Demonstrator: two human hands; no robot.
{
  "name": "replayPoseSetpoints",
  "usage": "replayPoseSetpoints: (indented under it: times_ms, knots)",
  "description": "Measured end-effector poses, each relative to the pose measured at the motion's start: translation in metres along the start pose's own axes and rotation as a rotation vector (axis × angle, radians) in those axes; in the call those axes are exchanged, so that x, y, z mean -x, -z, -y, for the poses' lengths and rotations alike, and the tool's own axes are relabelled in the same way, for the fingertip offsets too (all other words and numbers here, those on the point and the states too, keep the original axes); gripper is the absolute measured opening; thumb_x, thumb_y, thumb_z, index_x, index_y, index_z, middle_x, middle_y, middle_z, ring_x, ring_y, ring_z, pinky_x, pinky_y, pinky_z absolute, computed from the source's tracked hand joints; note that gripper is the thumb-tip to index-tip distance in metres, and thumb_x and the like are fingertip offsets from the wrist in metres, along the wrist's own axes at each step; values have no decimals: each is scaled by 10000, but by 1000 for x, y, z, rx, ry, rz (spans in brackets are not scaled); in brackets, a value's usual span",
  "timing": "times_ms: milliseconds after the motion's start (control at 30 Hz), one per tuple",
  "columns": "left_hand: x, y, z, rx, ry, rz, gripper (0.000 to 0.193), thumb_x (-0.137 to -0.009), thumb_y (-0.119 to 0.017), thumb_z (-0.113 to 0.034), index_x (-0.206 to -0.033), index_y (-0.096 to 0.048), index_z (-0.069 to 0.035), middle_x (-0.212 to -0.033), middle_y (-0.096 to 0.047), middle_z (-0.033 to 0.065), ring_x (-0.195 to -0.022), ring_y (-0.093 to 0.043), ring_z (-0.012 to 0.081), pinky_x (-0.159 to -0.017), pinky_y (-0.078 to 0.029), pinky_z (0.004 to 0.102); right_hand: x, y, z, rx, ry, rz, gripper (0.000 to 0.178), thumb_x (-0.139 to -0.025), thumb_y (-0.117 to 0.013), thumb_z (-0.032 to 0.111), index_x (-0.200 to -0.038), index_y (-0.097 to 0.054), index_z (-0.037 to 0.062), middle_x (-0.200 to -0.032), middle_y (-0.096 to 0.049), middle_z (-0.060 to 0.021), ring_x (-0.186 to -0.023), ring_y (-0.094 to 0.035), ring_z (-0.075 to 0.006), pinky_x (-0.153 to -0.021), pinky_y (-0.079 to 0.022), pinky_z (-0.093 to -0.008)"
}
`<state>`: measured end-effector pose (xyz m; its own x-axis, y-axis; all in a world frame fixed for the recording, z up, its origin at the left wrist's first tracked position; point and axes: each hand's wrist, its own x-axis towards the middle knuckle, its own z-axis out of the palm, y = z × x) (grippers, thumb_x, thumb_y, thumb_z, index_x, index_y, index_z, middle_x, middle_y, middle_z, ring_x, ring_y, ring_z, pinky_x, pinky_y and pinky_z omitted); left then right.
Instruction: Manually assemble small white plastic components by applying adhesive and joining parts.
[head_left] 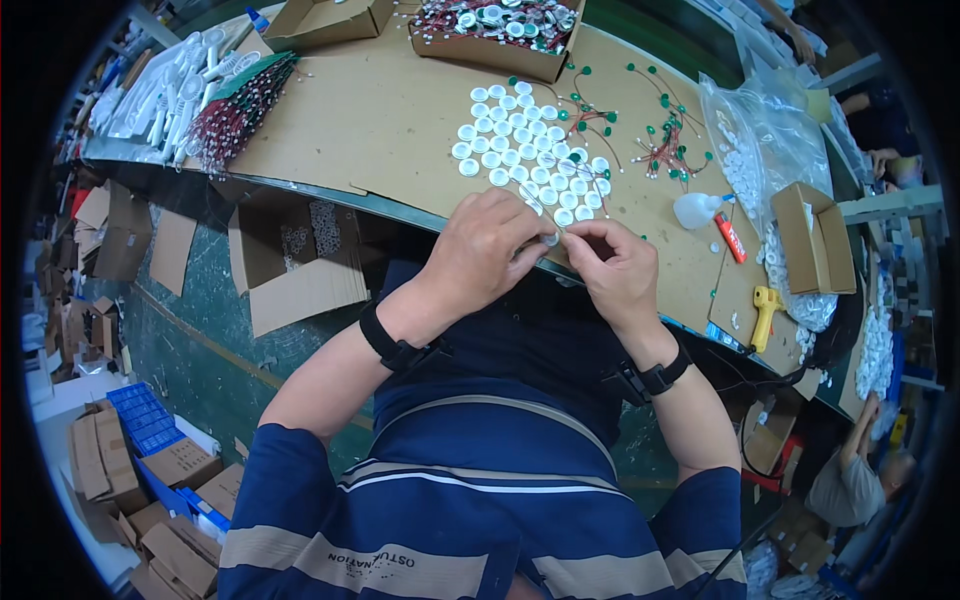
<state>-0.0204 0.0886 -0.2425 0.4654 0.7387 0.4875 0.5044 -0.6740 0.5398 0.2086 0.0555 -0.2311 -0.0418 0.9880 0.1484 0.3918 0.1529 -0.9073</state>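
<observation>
Both hands meet over the table's near edge. My left hand (487,243) pinches a small white round cap (551,239) between thumb and fingertips. Close beside it, my right hand (615,268) has thumb and forefinger pressed together at the cap's edge; whatever is in that pinch is too small to make out. Just beyond my hands lie many white round caps (511,158) in loose rows. Several green discs with thin red wires (600,117) lie at the right of the rows, some across the caps.
A cardboard box (545,65) of wired parts stands at the back. Bundled wires (240,115) and white handheld fan parts (185,95) lie at the left. On the right are a white bottle (697,210), a red tube (731,238), a yellow glue gun (766,318) and an open carton (815,240).
</observation>
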Motion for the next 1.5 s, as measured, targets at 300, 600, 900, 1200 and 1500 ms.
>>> replayPoseSetpoints:
  times_ms: [300, 600, 900, 1200, 1500]
  knots:
    - [-6, 0, -13, -35, 43, 40, 325, -900, -909, -160, -1217, -855, -117, -1073, -731, 68, -1105, -693, 290, -986, -557, 449, 2, 4, -14, -165, -24, -78, 161, -1055, -827, 38, -1202, -823, -29, -1003, -821, -31, -859, -743, -74, -768, -605, -243]
    - [-1, -12, -7, -42, 57, 17, 386, -869, -948, -171, -1235, -839, -111, -1103, -742, 77, -1122, -701, 302, -1009, -561, 451, 3, 6, -6, -157, -30, -16, 181, -1034, -841, 18, -1207, -815, -25, -994, -804, -19, -869, -736, -65, -750, -592, -228]
    - [9, 20, -9, 316, 143, -214, 522, -852, -972, -181, -1338, -808, -88, -1154, -788, 117, -1162, -733, 332, -994, -595, 479, 5, 5, -4, -135, -56, -6, 191, -1012, -842, 2, -1201, -818, -10, -976, -809, -20, -858, -745, -72, -752, -594, -235]
    - [-13, 23, -21, 222, 189, 158, 344, -963, -886, -122, -1302, -851, -77, -1078, -827, 144, -1018, -795, 285, -878, -619, 392, 8, 2, 4, -66, 84, 23, 206, -970, -860, -20, -1174, -840, -1, -993, -840, -55, -841, -769, -97, -747, -619, -269]
    - [-2, 30, -25, 277, 316, 238, 159, -1013, -819, -144, -1126, -858, -38, -1003, -791, 164, -965, -761, 369, -876, -610, 471, 15, 2, 2, 108, 333, 67, 232, -933, -888, -41, -1159, -847, -2, -1036, -835, -106, -815, -789, -161, -693, -612, -285]
